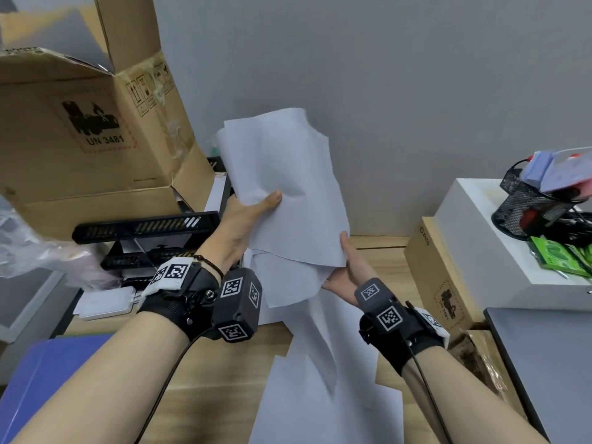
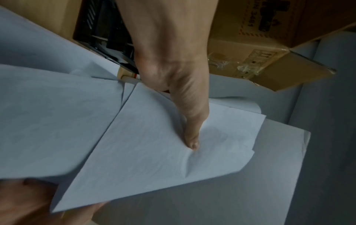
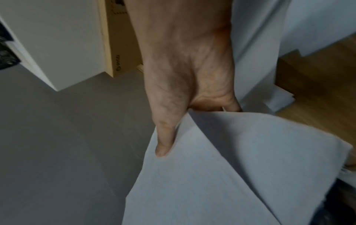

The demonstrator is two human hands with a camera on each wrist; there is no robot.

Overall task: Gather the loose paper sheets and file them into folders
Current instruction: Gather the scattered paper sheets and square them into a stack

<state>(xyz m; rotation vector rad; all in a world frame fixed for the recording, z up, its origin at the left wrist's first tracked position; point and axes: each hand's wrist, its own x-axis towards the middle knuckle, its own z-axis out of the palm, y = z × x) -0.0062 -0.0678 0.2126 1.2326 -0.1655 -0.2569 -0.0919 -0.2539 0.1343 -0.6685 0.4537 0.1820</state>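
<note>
Both hands hold a loose bundle of white paper sheets point(image 1: 288, 187) upright above the wooden desk point(image 1: 217, 363). My left hand point(image 1: 246, 216) grips the bundle's left edge, its thumb pressed onto the front sheet point(image 2: 154, 144). At the lower right corner my right hand point(image 1: 346, 267) pinches the sheets point(image 3: 221, 167), thumb on top. More white sheets point(image 1: 323, 395) lie spread on the desk below. A blue folder point(image 1: 57, 376) lies flat at the near left. The fingers behind the paper are hidden.
A large open cardboard box point(image 1: 89, 129) rests on a black stacked letter tray point(image 1: 144, 232) at the left. On the right stand a brown carton point(image 1: 439, 270), a white box point(image 1: 499, 238) with a mesh pen holder point(image 1: 528, 200), and a grey laptop point(image 1: 551, 363).
</note>
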